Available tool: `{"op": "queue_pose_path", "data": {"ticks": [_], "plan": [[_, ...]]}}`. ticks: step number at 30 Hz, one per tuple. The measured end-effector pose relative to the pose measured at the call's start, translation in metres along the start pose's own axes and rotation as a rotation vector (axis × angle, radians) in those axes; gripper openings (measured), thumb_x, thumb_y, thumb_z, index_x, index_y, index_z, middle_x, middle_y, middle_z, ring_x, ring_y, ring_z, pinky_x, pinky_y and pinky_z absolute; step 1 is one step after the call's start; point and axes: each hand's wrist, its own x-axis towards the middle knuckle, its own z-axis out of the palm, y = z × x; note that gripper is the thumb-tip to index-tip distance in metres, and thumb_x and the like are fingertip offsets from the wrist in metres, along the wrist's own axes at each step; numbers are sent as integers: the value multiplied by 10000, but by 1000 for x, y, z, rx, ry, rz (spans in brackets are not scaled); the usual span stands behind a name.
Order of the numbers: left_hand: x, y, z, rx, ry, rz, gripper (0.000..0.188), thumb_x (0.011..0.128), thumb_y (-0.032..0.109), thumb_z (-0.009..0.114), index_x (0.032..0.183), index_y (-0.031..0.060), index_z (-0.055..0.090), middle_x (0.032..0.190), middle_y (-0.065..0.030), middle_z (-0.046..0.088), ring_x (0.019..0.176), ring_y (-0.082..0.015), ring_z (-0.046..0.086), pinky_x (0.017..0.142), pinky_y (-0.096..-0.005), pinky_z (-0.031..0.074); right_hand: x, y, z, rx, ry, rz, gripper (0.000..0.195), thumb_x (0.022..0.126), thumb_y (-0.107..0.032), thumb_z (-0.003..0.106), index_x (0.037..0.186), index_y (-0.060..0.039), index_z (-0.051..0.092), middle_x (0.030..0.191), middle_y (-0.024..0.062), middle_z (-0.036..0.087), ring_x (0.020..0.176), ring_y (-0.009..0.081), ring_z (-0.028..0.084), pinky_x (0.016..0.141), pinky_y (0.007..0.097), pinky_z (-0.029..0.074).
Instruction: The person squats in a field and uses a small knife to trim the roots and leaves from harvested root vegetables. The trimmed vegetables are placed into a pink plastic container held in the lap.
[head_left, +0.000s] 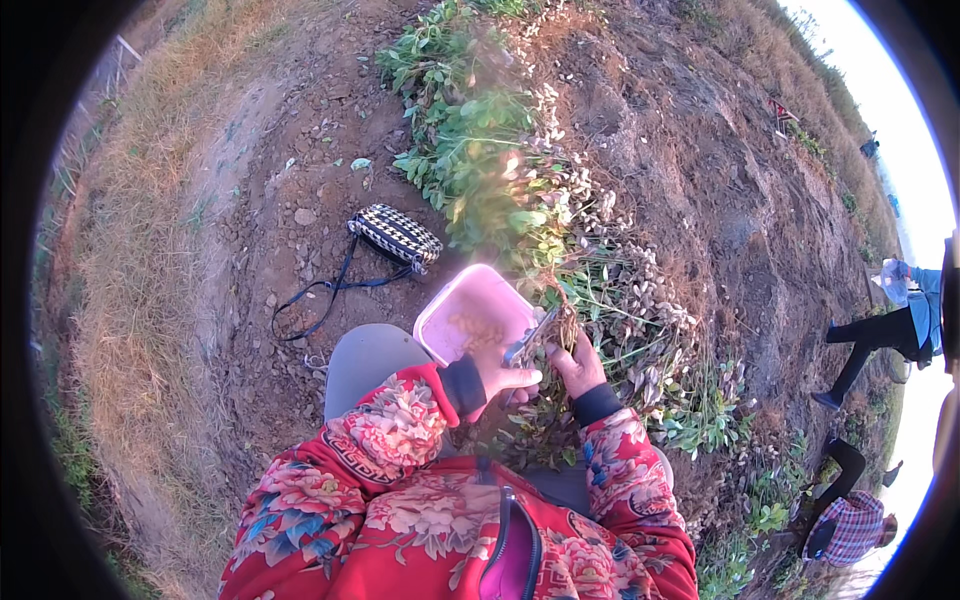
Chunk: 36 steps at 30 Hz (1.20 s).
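Note:
My left hand (504, 377) grips scissors (527, 341) with bluish handles, the blades pointing up and away beside the plant roots. My right hand (581, 367) is closed around an uprooted peanut plant (568, 319), its roots upward and its leaves hanging below. A pink plastic tub (480, 289) stands just beyond my left wrist. Some peanuts in their shells (474, 330) lie in its bottom, partly blurred by glare. Against the tub's right side runs a long row of pulled peanut plants (487, 150), with pods (652, 289) exposed along its right edge.
A black-and-white patterned bag (396, 236) with a dark strap lies on the soil to the left. Dry grass (142, 247) borders that side. At the far right a person in blue (919, 311) stands and another in a plaid shirt (847, 527) is low among plants.

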Motion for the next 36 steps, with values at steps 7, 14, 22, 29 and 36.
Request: {"op": "queue_pose_path", "data": {"ticks": [7, 14, 22, 29, 36], "plan": [[2, -10, -2, -95, -40, 19, 296, 824, 250, 620, 1004, 50, 496, 897, -101, 606, 752, -153, 599, 662, -282, 472, -1, -11, -3, 27, -14, 42, 366, 804, -188, 552, 1102, 14, 487, 851, 60, 581, 729, 131, 535, 696, 273, 436], [1, -11, -4, -144, -89, 0, 285, 830, 222, 617, 1016, 49, 488, 900, -109, 602, 743, -163, 604, 676, -288, 485, 3, 2, -8, 35, -25, 18, 442, 808, -214, 569, 1169, 18, 464, 1021, 111, 592, 918, 174, 554, 824, 293, 418], [-2, -6, -2, -174, -68, -30, 303, 836, 236, 605, 1042, 48, 486, 908, -113, 607, 761, -170, 604, 658, -293, 484, 3, 8, -5, -4, -35, 44, 472, 802, -240, 578, 1177, 20, 458, 1053, 126, 588, 968, 187, 547, 859, 300, 404], [1, 0, -2, -141, -62, -63, 346, 843, 270, 586, 1105, 68, 486, 912, -81, 609, 786, -167, 596, 698, -292, 470, 1, 9, -1, -43, -62, 26, 503, 797, -269, 591, 1181, 22, 449, 1034, 143, 590, 967, 201, 549, 860, 305, 404], [6, -7, -7, -189, -30, -54, 340, 853, 292, 566, 1134, 115, 491, 890, -53, 607, 775, -146, 589, 675, -289, 453, -1, -1, 4, -32, -113, 19, 526, 799, -280, 594, 1190, 31, 430, 1039, 146, 586, 979, 205, 545, 869, 308, 400]]}}
